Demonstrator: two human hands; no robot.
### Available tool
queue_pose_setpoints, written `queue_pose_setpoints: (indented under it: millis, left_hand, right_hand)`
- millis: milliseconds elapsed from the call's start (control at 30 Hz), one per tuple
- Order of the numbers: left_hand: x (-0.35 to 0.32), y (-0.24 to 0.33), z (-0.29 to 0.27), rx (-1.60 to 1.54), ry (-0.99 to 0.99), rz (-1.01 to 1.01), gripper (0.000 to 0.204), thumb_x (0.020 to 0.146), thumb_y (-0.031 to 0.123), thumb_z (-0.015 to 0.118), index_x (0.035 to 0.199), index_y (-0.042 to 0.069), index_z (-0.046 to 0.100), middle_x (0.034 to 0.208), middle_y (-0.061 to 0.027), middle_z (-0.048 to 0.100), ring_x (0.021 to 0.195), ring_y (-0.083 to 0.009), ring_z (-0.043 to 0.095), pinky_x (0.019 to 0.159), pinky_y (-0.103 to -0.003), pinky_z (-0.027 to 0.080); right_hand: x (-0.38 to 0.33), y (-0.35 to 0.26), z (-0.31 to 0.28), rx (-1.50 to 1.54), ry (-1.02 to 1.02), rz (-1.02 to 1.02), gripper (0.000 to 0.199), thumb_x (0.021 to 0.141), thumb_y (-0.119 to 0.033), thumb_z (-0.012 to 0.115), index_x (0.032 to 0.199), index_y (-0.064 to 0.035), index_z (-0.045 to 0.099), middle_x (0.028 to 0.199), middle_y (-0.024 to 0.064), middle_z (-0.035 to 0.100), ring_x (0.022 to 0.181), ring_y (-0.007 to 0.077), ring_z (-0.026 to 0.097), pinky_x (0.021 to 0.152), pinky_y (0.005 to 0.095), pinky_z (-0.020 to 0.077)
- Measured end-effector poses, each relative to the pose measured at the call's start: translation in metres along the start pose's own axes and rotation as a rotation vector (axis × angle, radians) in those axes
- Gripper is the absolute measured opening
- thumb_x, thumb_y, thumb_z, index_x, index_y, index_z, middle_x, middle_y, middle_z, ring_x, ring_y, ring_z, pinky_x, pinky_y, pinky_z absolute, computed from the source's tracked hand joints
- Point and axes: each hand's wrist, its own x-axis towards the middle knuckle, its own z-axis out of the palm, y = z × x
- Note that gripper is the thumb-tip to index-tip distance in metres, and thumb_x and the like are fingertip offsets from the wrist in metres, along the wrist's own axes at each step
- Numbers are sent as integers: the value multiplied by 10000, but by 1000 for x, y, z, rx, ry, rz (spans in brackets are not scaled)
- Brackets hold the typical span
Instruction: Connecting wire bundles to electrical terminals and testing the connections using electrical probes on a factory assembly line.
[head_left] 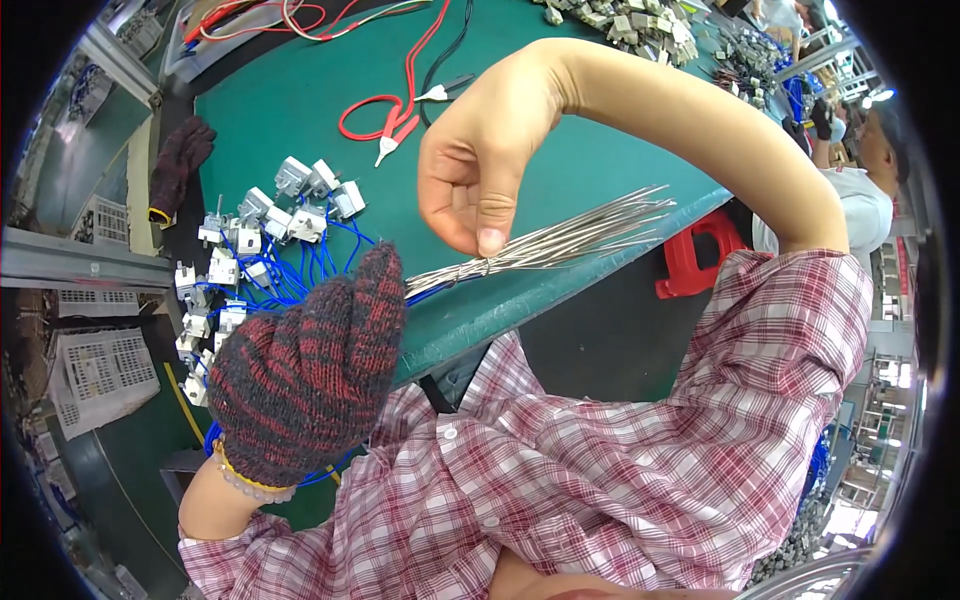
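Observation:
My left hand (305, 375), in a black and red knitted glove, wraps round a bundle near the table's front edge. Long thin silvery metal rods (585, 235) fan out from it to the right. Blue wires (325, 243) run to the other side of the glove, toward several small white and grey blocks (308, 222) heaped on the left. Above the bundle, my bare right hand (485, 165) bends down at the wrist. Its thumb and index finger are pressed together at a thin dark tie (470, 270) round the rods. The glove hides part of the wires.
Red test leads (395, 125) with a white-tipped clip lie on the green table (290, 100). A dark glove (180, 165) rests at the left edge. More blocks (640, 30) are piled at the back. A red stool (700, 255) stands beyond the front edge. Another person (865, 190) is at far right.

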Motion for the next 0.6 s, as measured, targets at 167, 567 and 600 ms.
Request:
queue_pose_setpoints:
  millis: [167,567,600]
  left_hand:
    - [0,0,2,-38,41,37,484,808,260,615,1269,126,558,954,-25,570,764,-171,553,620,-334,449]
    - [1,7,4,-78,9,99,466,813,226,609,1261,108,560,933,-9,572,736,-143,549,613,-319,446]
    - [2,8,6,-79,-1,103,460,819,225,617,1262,113,561,931,-1,575,736,-137,551,621,-316,446]
  right_hand:
    - [6,8,1,69,-98,13,247,815,-173,736,874,29,606,760,38,633,730,82,591,702,222,446]
    - [20,27,16,306,-187,-2,268,804,-168,711,733,-26,495,637,-35,461,621,73,446,623,230,361]
    - [21,27,17,194,-168,-3,285,810,-187,711,712,-21,500,630,-34,463,618,78,450,616,244,363]
